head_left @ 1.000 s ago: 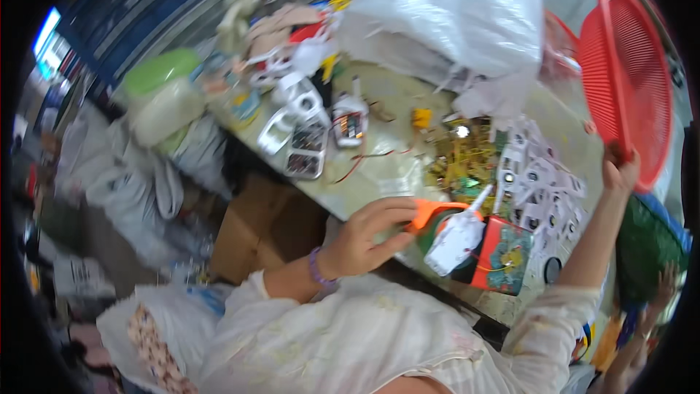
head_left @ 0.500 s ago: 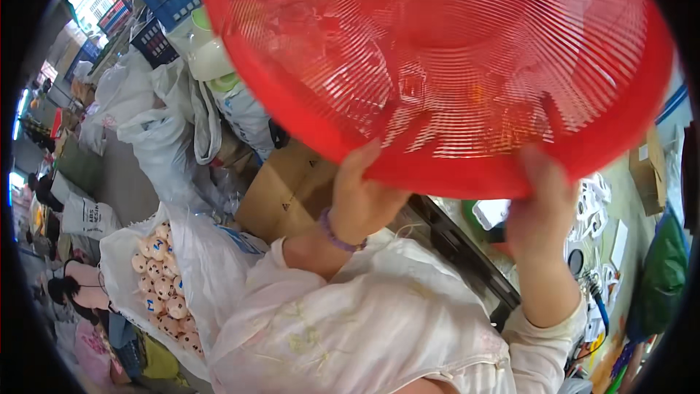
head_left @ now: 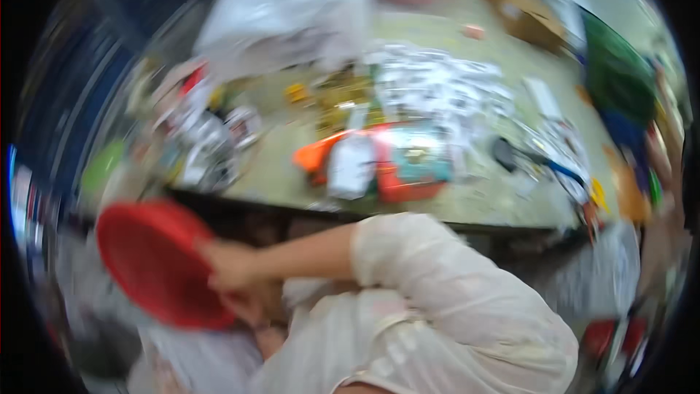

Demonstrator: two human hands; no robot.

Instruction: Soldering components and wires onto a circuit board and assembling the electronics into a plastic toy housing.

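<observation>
A round red plastic basket [head_left: 157, 266] is held at my lower left, off the near edge of the worktable, tilted on its side. My right hand [head_left: 235, 266] has reached across my body and grips its rim, with the fingers closed. Just below, my left hand [head_left: 251, 311] is at the same rim, mostly covered by the right arm and smeared by motion; it also appears closed on the basket. Under the basket lies a white plastic sack [head_left: 197, 354]. Whether anything is inside the basket cannot be made out.
The greenish worktable [head_left: 284, 197] carries a pile of white parts [head_left: 437, 80], a red-and-teal box [head_left: 415, 160], a white block-shaped thing [head_left: 351, 168] and a large white plastic bag [head_left: 292, 14]. A cardboard box [head_left: 525, 14] stands at the far right.
The red basket has come down from high in front of me to my lower left, both hands moving with it. My view has swung right, toward the worktable.
</observation>
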